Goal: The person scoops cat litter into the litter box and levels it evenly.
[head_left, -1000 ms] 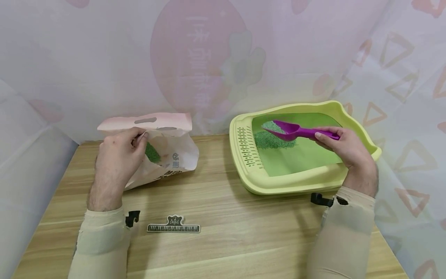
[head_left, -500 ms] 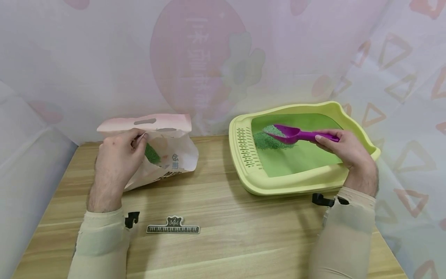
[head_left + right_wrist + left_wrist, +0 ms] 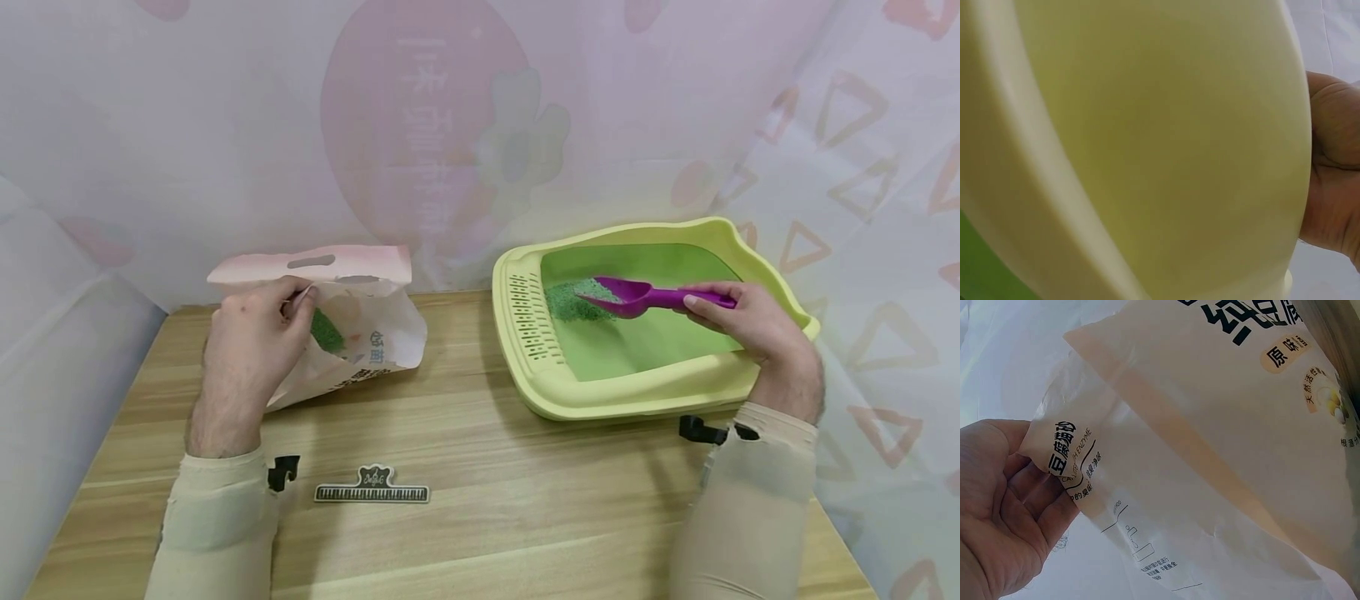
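Note:
In the head view my left hand pinches the edge of an open paper-like cat litter bag, and green pellets show inside its mouth. The left wrist view has the printed side of the bag, its edge between thumb and fingers. My right hand grips a purple scoop by its handle. Light green pellets lie in the scoop's bowl, low over a pile of green pellets in the yellow-green litter box. In the right wrist view the box wall hides most of that hand.
A black and white clip with a piano-key pattern lies on the wooden table in front of the bag. The box has a slotted ledge on its left side. A printed cloth hangs behind the table.
My right hand has moved the scoop slightly right and nearer to me, lower over the pellet pile. My left hand and the bag have stayed almost still.

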Demonstrator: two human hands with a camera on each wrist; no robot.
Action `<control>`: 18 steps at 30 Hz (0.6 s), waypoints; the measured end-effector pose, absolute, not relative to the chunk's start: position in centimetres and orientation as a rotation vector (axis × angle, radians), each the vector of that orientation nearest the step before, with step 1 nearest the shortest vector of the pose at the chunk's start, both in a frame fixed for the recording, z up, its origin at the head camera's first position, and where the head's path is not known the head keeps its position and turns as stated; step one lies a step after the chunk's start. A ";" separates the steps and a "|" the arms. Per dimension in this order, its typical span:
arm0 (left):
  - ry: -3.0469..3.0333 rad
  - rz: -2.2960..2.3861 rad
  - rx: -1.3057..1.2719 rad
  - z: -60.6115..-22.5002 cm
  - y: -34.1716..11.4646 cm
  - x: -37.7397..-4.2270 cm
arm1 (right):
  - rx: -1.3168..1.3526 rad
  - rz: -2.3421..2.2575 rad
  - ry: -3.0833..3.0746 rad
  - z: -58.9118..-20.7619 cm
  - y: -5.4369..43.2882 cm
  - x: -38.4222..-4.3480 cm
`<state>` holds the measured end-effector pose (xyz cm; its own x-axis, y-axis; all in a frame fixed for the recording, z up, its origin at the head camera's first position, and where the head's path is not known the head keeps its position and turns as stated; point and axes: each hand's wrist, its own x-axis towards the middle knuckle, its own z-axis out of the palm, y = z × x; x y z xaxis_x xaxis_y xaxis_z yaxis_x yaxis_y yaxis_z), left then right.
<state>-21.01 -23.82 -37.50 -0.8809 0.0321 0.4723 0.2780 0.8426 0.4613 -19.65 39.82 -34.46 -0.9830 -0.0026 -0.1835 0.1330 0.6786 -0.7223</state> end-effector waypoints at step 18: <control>-2.555 -0.733 -0.232 -37.4 -23.7 -20.8 | 0.037 -1.063 2.777 -34.8 40.5 -19.6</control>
